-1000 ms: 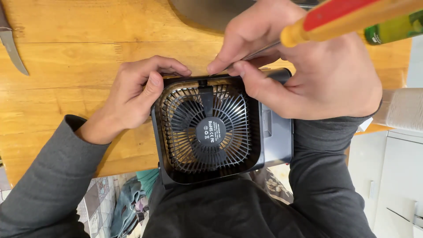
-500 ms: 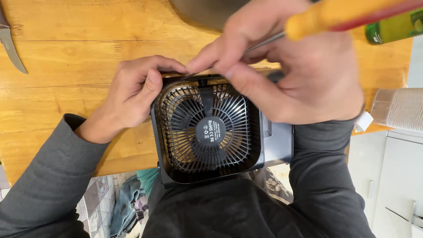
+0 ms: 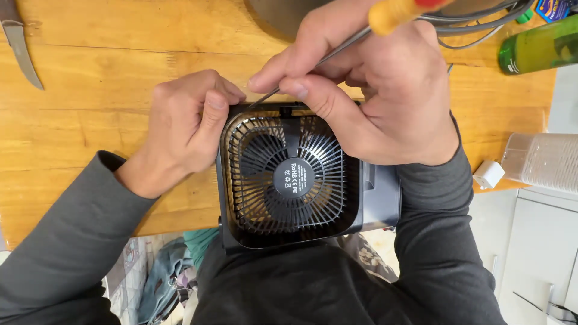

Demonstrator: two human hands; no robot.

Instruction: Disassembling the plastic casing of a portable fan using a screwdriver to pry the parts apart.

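A small square black fan [image 3: 289,177] with a round grille rests against my lap at the edge of a wooden table [image 3: 90,90]. My left hand [image 3: 186,123] grips the fan's upper left corner, thumb on the frame. My right hand [image 3: 373,90] holds a screwdriver [image 3: 391,15] with a yellow and red handle. Its thin metal shaft runs down to the left, and the tip sits at the fan's top left corner beside my left thumb. My right palm covers the fan's upper right corner.
A knife blade [image 3: 21,48] lies at the table's far left. A green bottle [image 3: 539,51] and grey cables [image 3: 475,24] are at the top right. A small white block [image 3: 487,174] and a clear plastic container [image 3: 542,159] sit at the right, over white cabinets.
My right hand has shifted left and lowered, bringing the screwdriver tip from the fan's top middle to its top left corner. My left hand has kept its grip.
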